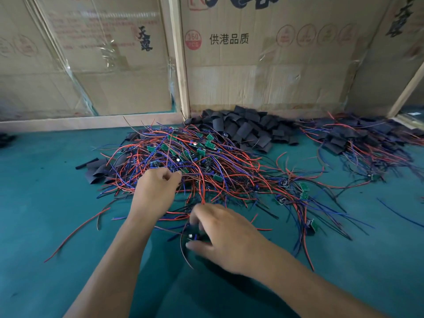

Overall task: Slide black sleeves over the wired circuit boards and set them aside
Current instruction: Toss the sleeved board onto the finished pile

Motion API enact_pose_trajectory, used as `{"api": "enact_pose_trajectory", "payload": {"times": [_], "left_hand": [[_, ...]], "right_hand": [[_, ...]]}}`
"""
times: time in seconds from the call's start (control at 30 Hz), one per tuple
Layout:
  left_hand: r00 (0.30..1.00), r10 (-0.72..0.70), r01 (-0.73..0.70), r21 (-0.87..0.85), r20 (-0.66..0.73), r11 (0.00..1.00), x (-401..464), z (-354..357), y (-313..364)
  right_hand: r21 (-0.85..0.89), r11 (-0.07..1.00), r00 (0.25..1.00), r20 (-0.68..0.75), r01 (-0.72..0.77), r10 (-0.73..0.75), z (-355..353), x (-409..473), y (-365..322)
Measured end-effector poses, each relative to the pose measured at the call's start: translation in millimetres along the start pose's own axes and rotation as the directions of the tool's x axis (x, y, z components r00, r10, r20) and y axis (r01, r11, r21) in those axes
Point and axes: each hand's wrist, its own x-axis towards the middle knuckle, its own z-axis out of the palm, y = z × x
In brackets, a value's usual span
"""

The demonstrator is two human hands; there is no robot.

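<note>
Head view: the right hand (pixel 226 237) sits on the near side of the wire pile (pixel 190 166), fingers curled around a small wired board (pixel 192 236) whose leads trail toward that pile. The left hand (pixel 156 191) pinches wires at the pile's near edge. The loose sleeves (pixel 243 129) lie behind the pile, nearer the right hand.

A teal green surface (pixel 34 214) fills the lower view. Behind it stand flattened brown cardboard boxes (pixel 263 65) printed with black Chinese characters and faded red round stamps. Pale wooden battens (pixel 181 65) frame the cardboard. Clear packing tape (pixel 68 65) glints on the left panel under soft, even light.
</note>
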Motion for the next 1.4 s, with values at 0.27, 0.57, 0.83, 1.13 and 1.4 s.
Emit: {"api": "enact_pose_trajectory", "payload": {"times": [0.27, 0.57, 0.83, 1.13, 1.4], "left_hand": [[0.984, 0.068, -0.077, -0.053, -0.165, 0.996, -2, -5, 4], [0.903, 0.062, -0.166, -0.213, -0.425, 0.963, -7, -14, 17], [0.959, 0.107, -0.151, -0.155, -0.262, 0.976, -10, -3, 17], [0.944, 0.200, -0.218, -0.040, -0.263, 0.975, -17, 1, 21], [0.941, 0.177, -0.192, -0.025, -0.288, 0.981, -18, 0, 21]], "right_hand": [[-0.046, 0.996, 0.996, -0.040, -0.083, 0.081, -3, 9, -3], [-0.077, 0.846, 0.730, -0.551, -0.527, 0.405, -106, -26, 71], [-0.318, 0.522, 0.603, -0.263, -0.791, 0.754, -95, -29, 117], [-0.129, 0.888, 0.794, -0.517, -0.442, 0.321, -68, -1, 83], [-0.372, 0.911, 0.977, -0.178, -0.179, 0.120, -36, 74, 70]]}}
